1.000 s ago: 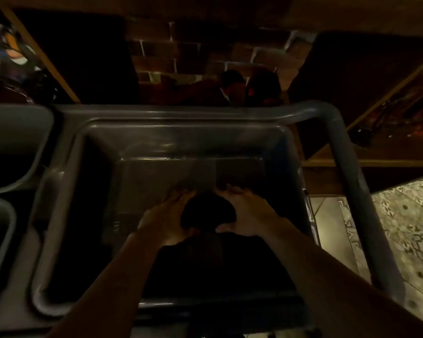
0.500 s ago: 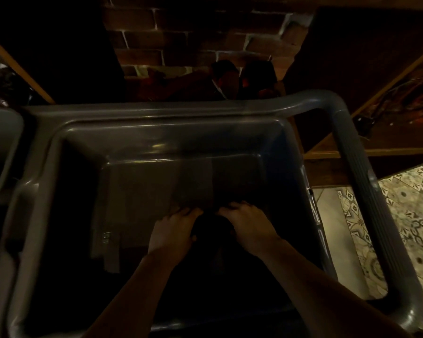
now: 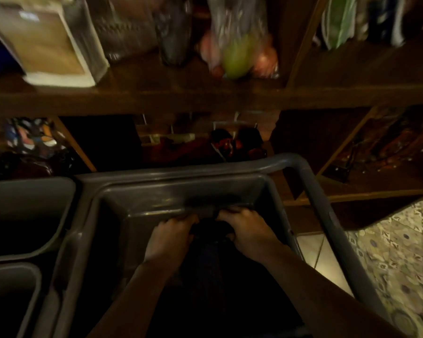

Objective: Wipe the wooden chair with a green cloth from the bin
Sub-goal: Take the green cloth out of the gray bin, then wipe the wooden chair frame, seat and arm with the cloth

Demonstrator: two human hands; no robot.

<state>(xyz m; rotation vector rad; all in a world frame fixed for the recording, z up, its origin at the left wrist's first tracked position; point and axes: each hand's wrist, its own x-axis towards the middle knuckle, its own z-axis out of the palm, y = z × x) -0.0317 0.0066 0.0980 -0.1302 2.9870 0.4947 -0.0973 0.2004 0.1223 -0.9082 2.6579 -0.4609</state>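
Two hands were down inside the grey bin [image 3: 142,206], their fingers curled tight around a dark bundle of cloth [image 3: 211,229] between them. The left hand [image 3: 169,237] gripped its left side and the right hand [image 3: 248,230] its right side, knuckles turned up toward the camera. In the dim light the cloth showed only as dark, so its colour could not be told. It lay against the far inner wall of the bin, with more dark cloth spread below it toward the near edge.

Half a second earlier the hands had sat lower on the bin floor, and the view had shown only brick wall beyond the rim. Now the view had tipped upward and a wooden shelf [image 3: 156,96] filled the top of the picture, while the hands with the bundle had come closer to the far wall.

Beside the bin on the left stood two more grey bins [image 3: 22,198], their insides too dark to make out. On the shelf sat a pale box [image 3: 54,45], dark jars [image 3: 174,32] and a clear bag [image 3: 237,45] with something green and orange in it, all blurred. No writing could be read. Patterned floor tiles [image 3: 401,252] showed on the right.
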